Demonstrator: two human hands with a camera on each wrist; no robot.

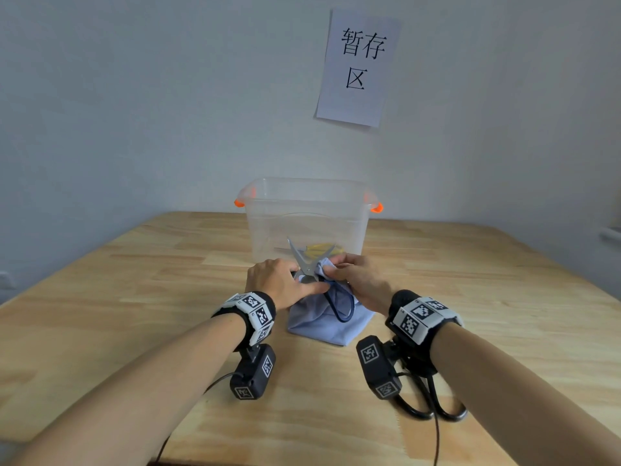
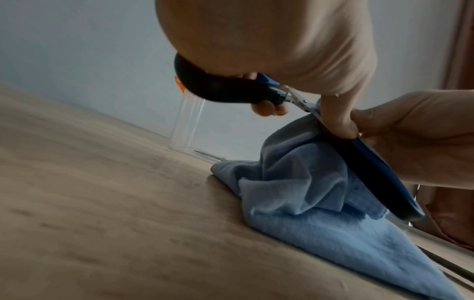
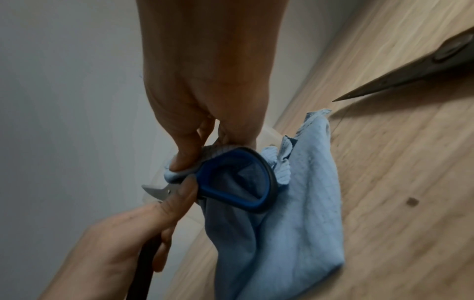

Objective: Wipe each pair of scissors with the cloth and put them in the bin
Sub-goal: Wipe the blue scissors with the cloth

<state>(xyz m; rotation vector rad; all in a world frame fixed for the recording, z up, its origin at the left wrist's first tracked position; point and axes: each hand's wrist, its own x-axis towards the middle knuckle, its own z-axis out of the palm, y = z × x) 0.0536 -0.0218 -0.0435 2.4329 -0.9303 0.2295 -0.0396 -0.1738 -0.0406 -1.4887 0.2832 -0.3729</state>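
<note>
My left hand [image 1: 274,280] is closed around one dark handle loop of the blue-handled scissors [image 1: 307,267], with its thumb pressed near the pivot, and it holds them up in front of me with the blades opened. My right hand [image 1: 358,280] pinches a bunched part of the blue cloth [image 1: 327,319] between thumb and fingers and presses it against the scissors near the pivot, on the side of the blue handle loop. The rest of the cloth hangs down and lies on the wooden table [image 1: 134,297], directly under both hands.

Behind the hands stands the clear plastic bin [image 1: 304,216] with orange clips. Through its wall I see something yellow and a blade on the bottom, so I judge that at least one pair is already wiped and put inside. Near my right wrist, the black scissors [image 1: 433,403] lie on the table, and I think they wait for their turn.

So the task is about in the middle: this pair is under wiping and must go to the bin, then the black pair remains.
</note>
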